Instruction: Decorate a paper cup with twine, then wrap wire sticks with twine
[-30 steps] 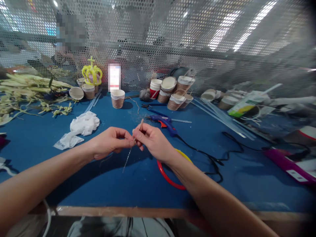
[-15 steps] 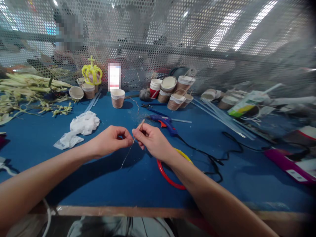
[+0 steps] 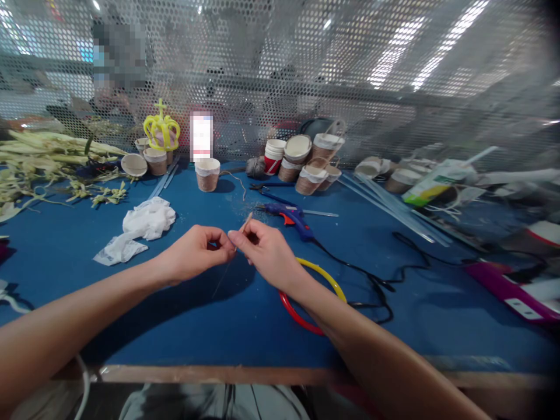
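Fingertip to fingertip, my left hand (image 3: 202,249) and my right hand (image 3: 268,252) meet above the table's middle, both closed in a pinch. A narrow tan piece (image 3: 249,218) sticks up out of my right hand's fingers. Below the pinch a thin strand (image 3: 222,279) hangs down to the left; whether it is wire or thread I cannot tell. My left fingertips close on this strand near the tan piece. Just beyond my right hand lies a blue glue gun (image 3: 291,216) with a red trigger. A twine-wrapped cup (image 3: 207,179) stands upright farther back.
Crumpled white plastic (image 3: 149,219) lies left of my hands. A yellow and red ring (image 3: 335,283) is under my right forearm. Pliers (image 3: 266,188), several cups (image 3: 310,181) and clear glue sticks (image 3: 385,207) lie behind. A black cable (image 3: 343,263) crosses the right side. Perforated metal (image 3: 262,70) rises behind.
My right hand has shifted slightly left, closer to my left fingertips, with the tan piece. More of the ring shows. The strand hangs at almost the same slant and looks fainter.
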{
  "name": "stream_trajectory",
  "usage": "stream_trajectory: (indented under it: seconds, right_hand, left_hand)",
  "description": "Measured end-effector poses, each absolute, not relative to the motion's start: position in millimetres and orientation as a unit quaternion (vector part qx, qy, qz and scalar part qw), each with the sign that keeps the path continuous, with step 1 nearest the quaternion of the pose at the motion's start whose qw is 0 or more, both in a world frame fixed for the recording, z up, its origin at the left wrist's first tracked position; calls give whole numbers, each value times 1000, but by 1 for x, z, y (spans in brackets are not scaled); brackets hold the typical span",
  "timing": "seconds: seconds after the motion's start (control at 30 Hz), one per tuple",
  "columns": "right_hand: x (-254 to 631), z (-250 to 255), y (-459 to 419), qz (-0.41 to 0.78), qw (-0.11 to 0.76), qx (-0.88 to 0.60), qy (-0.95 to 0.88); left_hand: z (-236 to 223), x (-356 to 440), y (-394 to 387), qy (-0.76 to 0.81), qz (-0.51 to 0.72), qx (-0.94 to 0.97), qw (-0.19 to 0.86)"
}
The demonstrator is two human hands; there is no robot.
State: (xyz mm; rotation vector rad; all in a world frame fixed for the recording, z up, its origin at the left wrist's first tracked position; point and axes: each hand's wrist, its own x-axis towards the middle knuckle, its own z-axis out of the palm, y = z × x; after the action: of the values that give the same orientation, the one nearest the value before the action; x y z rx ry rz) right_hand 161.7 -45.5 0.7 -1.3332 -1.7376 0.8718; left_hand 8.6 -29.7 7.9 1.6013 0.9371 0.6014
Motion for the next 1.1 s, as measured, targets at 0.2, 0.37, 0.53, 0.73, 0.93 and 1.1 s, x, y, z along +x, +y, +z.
stream_trajectory:
  seconds: [0.2,0.37,0.53,0.73,0.93,1.1]
  right_hand:
    - [163,7,-46,497,387,-427,-649]
    - [165,5,-45,444,362,-470,-672]
    - [164,3,-44,375,366,-499,-690]
    - [161,1,-45,338,374,-523,-687]
    - [161,1,-44,395,383,-495,-672]
    - [164,2,-43,494,393,-428,-647]
  left_hand:
    - [12,5,-28,373,224,610,662]
    - [6,3,-24,367,227,681,591]
    - [1,5,-24,369,253,705,551]
    - [2,8,-28,380,269,692,552]
    - [5,8,-29,388,252,662,590]
    - [7,6,-28,372,234,601,668]
